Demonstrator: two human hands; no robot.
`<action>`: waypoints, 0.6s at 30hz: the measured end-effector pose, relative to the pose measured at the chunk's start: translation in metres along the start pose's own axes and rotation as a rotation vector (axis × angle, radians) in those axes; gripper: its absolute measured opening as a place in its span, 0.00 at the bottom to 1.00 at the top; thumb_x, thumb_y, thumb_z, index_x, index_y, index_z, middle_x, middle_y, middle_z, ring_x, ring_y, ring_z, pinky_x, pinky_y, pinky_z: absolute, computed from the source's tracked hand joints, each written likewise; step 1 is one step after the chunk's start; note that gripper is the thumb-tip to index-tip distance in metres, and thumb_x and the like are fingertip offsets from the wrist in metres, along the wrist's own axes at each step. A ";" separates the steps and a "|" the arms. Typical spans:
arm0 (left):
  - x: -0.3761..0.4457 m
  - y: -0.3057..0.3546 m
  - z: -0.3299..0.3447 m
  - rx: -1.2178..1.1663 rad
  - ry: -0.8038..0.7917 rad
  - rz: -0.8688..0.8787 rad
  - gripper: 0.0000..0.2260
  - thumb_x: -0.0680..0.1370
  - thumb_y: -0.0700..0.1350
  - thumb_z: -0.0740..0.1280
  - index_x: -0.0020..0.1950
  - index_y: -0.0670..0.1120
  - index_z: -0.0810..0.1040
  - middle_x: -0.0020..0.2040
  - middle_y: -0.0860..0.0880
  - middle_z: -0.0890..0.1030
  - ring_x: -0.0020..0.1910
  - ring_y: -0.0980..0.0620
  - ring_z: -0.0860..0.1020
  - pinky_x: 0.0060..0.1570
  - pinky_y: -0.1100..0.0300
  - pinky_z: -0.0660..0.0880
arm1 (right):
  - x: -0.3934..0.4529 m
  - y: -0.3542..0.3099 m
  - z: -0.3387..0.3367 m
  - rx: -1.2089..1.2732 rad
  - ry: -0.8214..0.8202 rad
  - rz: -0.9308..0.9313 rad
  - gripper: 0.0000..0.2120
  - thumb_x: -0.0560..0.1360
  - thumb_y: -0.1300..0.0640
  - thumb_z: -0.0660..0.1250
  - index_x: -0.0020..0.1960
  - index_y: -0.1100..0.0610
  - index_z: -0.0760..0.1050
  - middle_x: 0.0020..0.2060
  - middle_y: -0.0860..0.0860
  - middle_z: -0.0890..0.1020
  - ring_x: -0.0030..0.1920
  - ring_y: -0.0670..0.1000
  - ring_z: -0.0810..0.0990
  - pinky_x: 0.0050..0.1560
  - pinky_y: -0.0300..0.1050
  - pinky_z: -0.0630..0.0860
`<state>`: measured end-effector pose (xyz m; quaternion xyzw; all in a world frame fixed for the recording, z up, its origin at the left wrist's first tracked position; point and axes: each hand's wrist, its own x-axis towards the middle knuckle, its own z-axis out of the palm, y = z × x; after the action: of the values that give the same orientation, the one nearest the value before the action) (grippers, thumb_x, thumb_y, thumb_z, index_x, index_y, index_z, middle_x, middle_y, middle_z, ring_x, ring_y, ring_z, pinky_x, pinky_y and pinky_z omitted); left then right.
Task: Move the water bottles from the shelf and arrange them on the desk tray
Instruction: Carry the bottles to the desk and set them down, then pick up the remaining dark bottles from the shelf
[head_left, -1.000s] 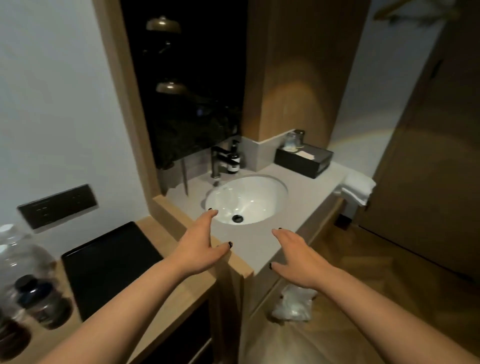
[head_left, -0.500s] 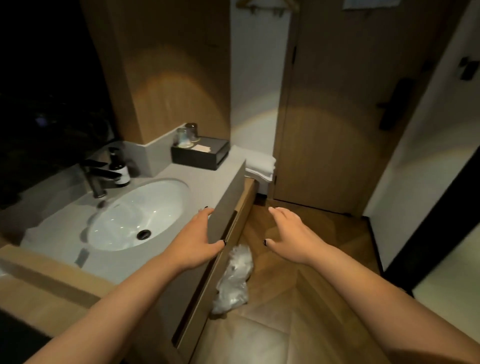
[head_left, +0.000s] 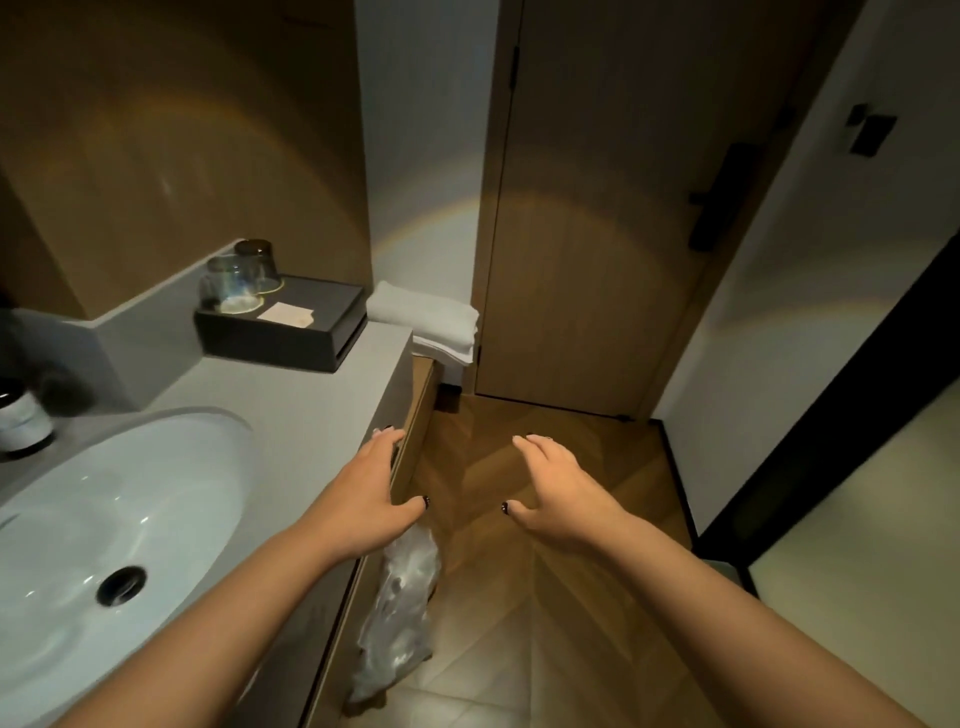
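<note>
No water bottles, shelf or desk tray are in view. My left hand (head_left: 366, 499) hovers open, palm down, over the front edge of the grey vanity counter (head_left: 291, 395), holding nothing. My right hand (head_left: 558, 493) is held open over the wooden floor (head_left: 519, 597), fingers apart and empty. Both forearms reach forward from the bottom of the view.
A white sink basin (head_left: 114, 519) fills the left. A black box (head_left: 283, 327) with two upturned glasses (head_left: 239, 275) sits at the counter's back. Folded white towels (head_left: 431, 322) lie by a closed wooden door (head_left: 597, 234). A clear plastic bag (head_left: 400, 608) hangs below the counter.
The view has swung right, away from the desk with the black tray and bottles, past the sink toward the door. Both hands stay open and empty in front of me.
</note>
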<state>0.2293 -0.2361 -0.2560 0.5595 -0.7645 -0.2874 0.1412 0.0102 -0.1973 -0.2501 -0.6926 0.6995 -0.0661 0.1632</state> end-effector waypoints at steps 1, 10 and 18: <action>0.018 -0.003 -0.003 -0.001 0.000 -0.001 0.38 0.73 0.54 0.69 0.76 0.52 0.52 0.78 0.50 0.54 0.68 0.45 0.70 0.67 0.49 0.69 | 0.016 0.000 -0.001 -0.007 -0.002 -0.003 0.37 0.76 0.47 0.64 0.77 0.53 0.48 0.77 0.50 0.53 0.77 0.52 0.48 0.74 0.49 0.56; 0.140 -0.008 -0.015 0.020 -0.064 0.021 0.37 0.74 0.53 0.69 0.76 0.52 0.51 0.78 0.49 0.53 0.72 0.46 0.66 0.69 0.51 0.66 | 0.121 0.016 -0.014 0.028 -0.002 0.027 0.36 0.77 0.48 0.64 0.77 0.52 0.48 0.77 0.49 0.52 0.77 0.52 0.48 0.73 0.48 0.57; 0.231 0.012 -0.005 0.016 -0.086 -0.024 0.37 0.75 0.52 0.68 0.77 0.51 0.51 0.79 0.48 0.50 0.71 0.45 0.67 0.71 0.50 0.63 | 0.202 0.064 -0.036 0.047 -0.027 0.006 0.36 0.76 0.48 0.64 0.77 0.52 0.48 0.77 0.49 0.52 0.77 0.51 0.47 0.73 0.48 0.56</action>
<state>0.1456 -0.4512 -0.2688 0.5568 -0.7654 -0.3067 0.1006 -0.0593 -0.4007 -0.2642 -0.6875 0.6975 -0.0727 0.1888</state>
